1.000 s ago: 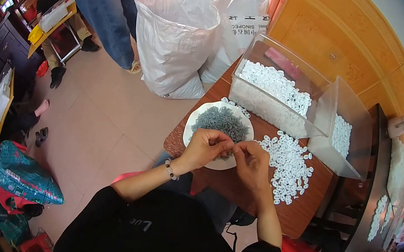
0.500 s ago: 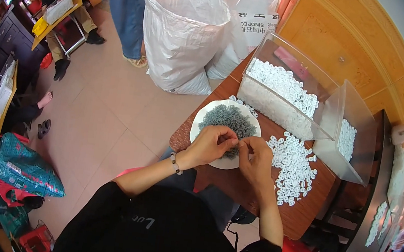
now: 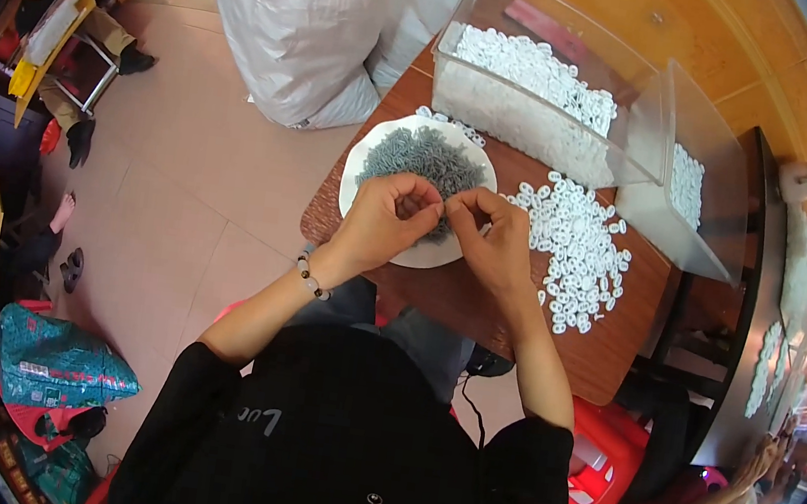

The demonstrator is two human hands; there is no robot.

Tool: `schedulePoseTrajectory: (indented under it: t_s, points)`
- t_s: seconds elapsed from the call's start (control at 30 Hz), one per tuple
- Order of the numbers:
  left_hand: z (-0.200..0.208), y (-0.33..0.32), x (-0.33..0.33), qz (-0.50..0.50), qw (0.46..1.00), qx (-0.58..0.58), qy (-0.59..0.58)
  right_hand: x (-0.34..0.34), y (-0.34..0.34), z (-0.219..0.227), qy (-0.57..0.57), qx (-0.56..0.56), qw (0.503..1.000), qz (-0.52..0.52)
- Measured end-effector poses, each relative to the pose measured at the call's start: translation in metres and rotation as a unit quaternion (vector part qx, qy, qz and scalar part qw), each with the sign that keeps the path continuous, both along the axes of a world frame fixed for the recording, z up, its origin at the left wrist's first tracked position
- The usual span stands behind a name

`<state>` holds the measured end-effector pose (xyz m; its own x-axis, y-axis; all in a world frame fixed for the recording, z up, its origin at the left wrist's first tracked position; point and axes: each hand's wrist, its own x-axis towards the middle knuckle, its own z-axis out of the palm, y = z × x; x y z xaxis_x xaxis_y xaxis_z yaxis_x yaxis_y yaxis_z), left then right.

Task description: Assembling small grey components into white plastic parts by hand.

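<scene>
The head view is showing a heap of small grey pieces (image 3: 421, 153) filling a white scalloped plate (image 3: 423, 256), which is sitting on the left part of a brown desk (image 3: 606, 368). Over the plate's near side, the left hand (image 3: 371, 228) and the right hand (image 3: 500, 249) are facing each other with their fingertips close together. Each grip is curling thumb toward forefinger; whether the tips are clamping a tiny piece, one cannot tell. A beaded bracelet (image 3: 306, 275) is circling the left wrist. Beside the right hand, loose white oval pieces (image 3: 580, 249) are spreading across the desk, and a few are lying behind the plate. Farther back, a long clear bin (image 3: 539, 133) is holding many more, with a second clear bin (image 3: 673, 235) standing at its right. Beyond the desk, a tall white sack (image 3: 299, 38) is standing on the tiled floor (image 3: 160, 182). At far left, a teal bag (image 3: 58, 361) is resting on a pink chair (image 3: 50, 425).
</scene>
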<state>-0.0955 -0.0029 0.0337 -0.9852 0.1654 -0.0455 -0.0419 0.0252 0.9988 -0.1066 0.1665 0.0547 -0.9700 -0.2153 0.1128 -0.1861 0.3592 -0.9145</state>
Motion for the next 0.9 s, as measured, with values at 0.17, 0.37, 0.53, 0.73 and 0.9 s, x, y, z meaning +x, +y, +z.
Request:
schedulePoseTrajectory:
  t_s: [0.17, 0.37, 0.53, 0.73, 0.9]
  points:
    - [0.003, 0.001, 0.002, -0.001, 0.997, -0.079, 0.017, 0.002, 0.001, -0.013, 0.040, 0.004, 0.999, -0.005]
    - [0.014, 0.001, 0.001, 0.008, 0.962, -0.224, 0.156, -0.001, 0.004, -0.020, 0.077, 0.013, 0.997, 0.011]
    - [0.016, 0.000, -0.004, -0.015, 0.934, -0.286, 0.215, -0.005, 0.003, -0.020, 0.134, 0.074, 0.988, 0.022]
    - [0.009, -0.006, -0.010, -0.008, 0.975, -0.172, 0.143, -0.012, 0.010, -0.019, -0.077, -0.091, 0.993, 0.012]
    - [0.005, -0.003, -0.009, -0.007, 0.977, -0.139, 0.160, -0.013, 0.008, -0.032, -0.100, -0.131, 0.986, 0.005]
